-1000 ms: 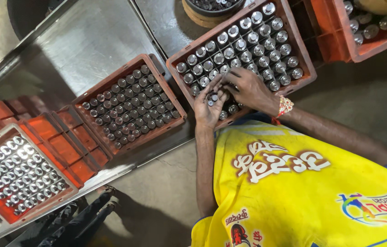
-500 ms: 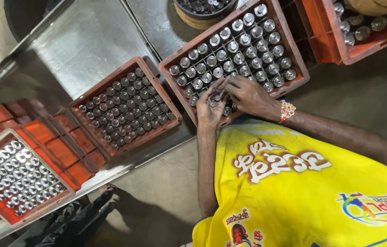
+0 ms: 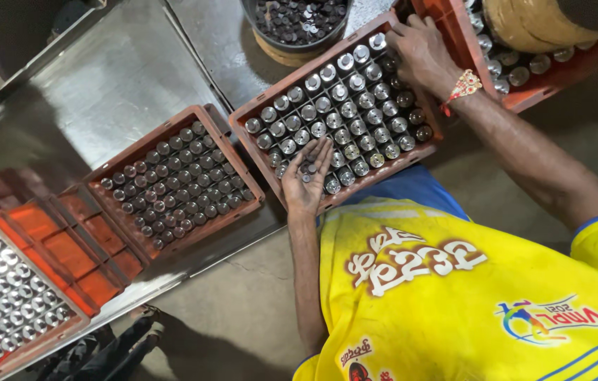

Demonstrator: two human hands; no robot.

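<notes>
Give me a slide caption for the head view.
Left hand cups small caps over a crate of capped bottles; right hand reaches its far corner.

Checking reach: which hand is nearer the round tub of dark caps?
Right hand, on the crate's far corner beside the tub; left hand lies at its near edge.

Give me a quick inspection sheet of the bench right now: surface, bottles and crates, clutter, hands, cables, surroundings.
Surface: metal bench, dull and scuffed, sloping edge at the left.
Job's things: near crate full of capped bottles; middle crate holds darker bottles; left crate holds shiny-topped bottles.
Clutter: round tub of loose caps behind the near crate; another crate at top right.
Hands: left hand palm up over the near crate's front edge, small caps in it; right hand on the crate's far corner.
Cables: nothing seen.
Surroundings: concrete floor; another person's feet at the bottom left.
</notes>
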